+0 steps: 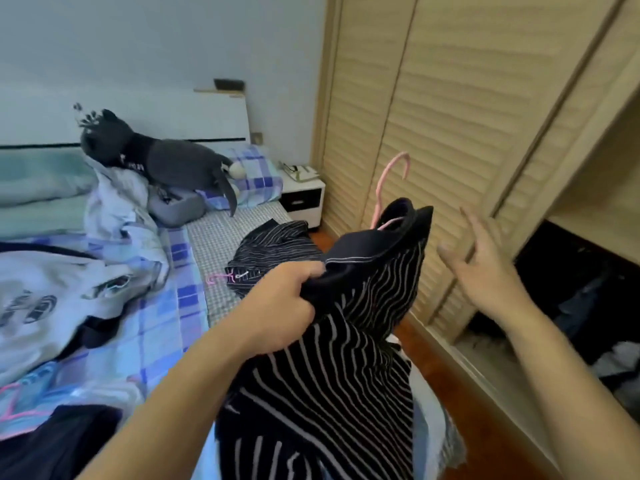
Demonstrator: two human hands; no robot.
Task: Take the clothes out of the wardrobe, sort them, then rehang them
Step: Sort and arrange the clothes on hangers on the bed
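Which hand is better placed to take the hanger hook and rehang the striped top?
Probably the right hand: open, empty, nearest the pink hanger and wardrobe. The left hand grips the striped top.

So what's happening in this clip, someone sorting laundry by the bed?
A person stands between a bed and a louvred wardrobe. Their left hand grips a black striped garment near its collar, with a pink hanger poking out of the neck. Their right hand is open in the air beside it, holding nothing, in front of the wardrobe's open section. Another striped garment with a pink hanger lies on the bed, along with other clothes and a grey plush toy.
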